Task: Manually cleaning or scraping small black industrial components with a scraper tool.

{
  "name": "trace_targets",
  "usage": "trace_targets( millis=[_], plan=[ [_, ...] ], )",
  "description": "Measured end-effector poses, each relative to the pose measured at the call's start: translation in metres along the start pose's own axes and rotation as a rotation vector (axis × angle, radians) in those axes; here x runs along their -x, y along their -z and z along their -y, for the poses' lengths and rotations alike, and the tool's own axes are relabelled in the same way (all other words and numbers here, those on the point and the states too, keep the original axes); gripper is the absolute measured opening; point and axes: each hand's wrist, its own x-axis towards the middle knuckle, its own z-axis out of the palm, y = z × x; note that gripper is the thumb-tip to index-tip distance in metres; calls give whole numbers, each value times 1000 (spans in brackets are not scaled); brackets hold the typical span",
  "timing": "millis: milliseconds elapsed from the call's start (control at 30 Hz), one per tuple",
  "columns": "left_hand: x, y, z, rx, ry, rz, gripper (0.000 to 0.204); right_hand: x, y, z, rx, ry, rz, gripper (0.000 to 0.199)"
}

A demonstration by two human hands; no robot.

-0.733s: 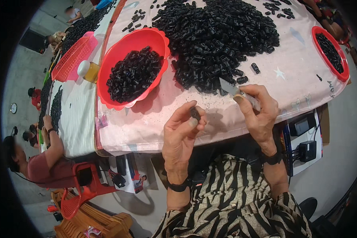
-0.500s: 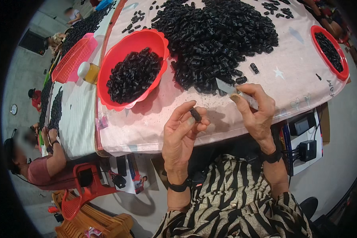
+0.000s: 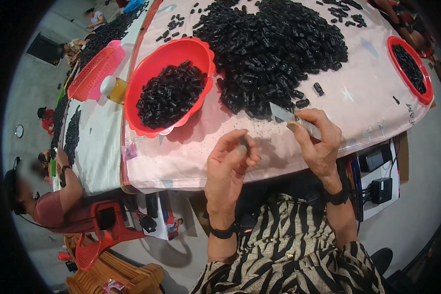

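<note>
Now less of the black piece (image 3: 243,142) shows than a moment ago, pinched in my left hand (image 3: 228,164) above the counter (image 3: 181,159); my right hand (image 3: 321,143) clasps the blade (image 3: 281,112) apart from it, so I'm probably turning it, not cutting.

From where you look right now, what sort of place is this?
Probably a small hand-work workshop: a large pile of black parts, a red bowl holding more, and another person at the neighbouring table.
</note>
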Motion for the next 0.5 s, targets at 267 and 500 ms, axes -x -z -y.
trace_targets(
  millis=[267, 500],
  plan=[
    [15, -33, -6, -473, -41, -167, 19, 6, 9, 6, -66, -117, -39, 17],
    [-20, -21, -74, -921, -633, -493, 20, 2, 22, 2, -36, -85, -98, 16]
  ],
)
